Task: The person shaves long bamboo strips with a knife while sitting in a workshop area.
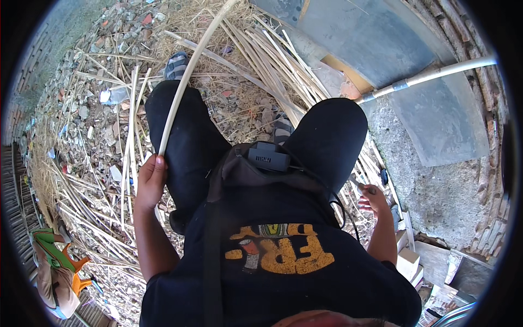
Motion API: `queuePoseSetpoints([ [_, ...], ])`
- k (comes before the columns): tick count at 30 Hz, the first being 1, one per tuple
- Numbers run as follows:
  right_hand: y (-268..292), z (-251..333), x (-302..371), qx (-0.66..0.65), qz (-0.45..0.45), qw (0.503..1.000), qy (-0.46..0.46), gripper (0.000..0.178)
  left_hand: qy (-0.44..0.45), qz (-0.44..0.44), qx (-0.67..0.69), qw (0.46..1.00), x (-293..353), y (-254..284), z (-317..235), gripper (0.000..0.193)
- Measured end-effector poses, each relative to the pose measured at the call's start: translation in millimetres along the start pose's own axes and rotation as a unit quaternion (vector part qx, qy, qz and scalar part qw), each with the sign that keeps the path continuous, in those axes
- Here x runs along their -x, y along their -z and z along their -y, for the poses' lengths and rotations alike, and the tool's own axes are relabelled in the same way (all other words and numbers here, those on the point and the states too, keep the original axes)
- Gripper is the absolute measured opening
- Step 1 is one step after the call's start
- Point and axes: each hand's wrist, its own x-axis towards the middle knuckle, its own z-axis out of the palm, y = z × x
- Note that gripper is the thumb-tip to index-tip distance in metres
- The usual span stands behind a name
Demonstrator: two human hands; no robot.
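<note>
My left hand (pixel 152 181) pinches the lower end of a long pale bamboo strip (pixel 185 80). The strip rises past my left knee and bends gently toward the top edge of the view. At my right side, by the hip, my right hand (pixel 373 200) is curled around a short dark object (pixel 355 182). Only a small part of that object sticks out past the fingers, so its kind is unclear. Both hands are apart, one on each side of my lap.
Loose bamboo strips (pixel 267 60) lie in a pile ahead, and more strips (pixel 98 218) cover the rubble at left. Grey sheets (pixel 441 120) lean on the wall at right, with a pale pole (pixel 436 73) across them. A green and orange object (pixel 54 250) stands lower left.
</note>
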Motion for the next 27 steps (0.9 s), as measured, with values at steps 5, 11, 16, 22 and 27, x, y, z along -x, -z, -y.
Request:
queuePoseSetpoints([
  [5,-3.2,-36.1,-1.4,-0.244,0.221,0.943,0.042,0.051,-0.006,-0.008,0.006,1.000,-1.0,-4.4,3.4,0.039],
  [11,-47.0,-79.0,-40.4,-0.373,0.197,0.906,-0.025,0.028,-0.010,-0.025,-0.027,0.999,1.4,-5.5,1.8,0.039],
  [16,-47.2,-135.8,-65.7,-0.420,0.063,0.900,-0.103,0.008,-0.056,-0.057,-0.143,0.986,1.6,-5.7,-1.9,0.038],
  [22,44.3,-65.6,16.7,0.064,0.006,0.997,0.042,0.080,-0.100,-0.100,-0.214,0.967,6.2,-12.8,-15.9,0.042],
  [27,73.1,42.8,88.3,0.167,-0.132,0.960,0.180,0.051,-0.084,-0.123,-0.258,0.955,9.7,-21.0,-27.3,0.042],
])
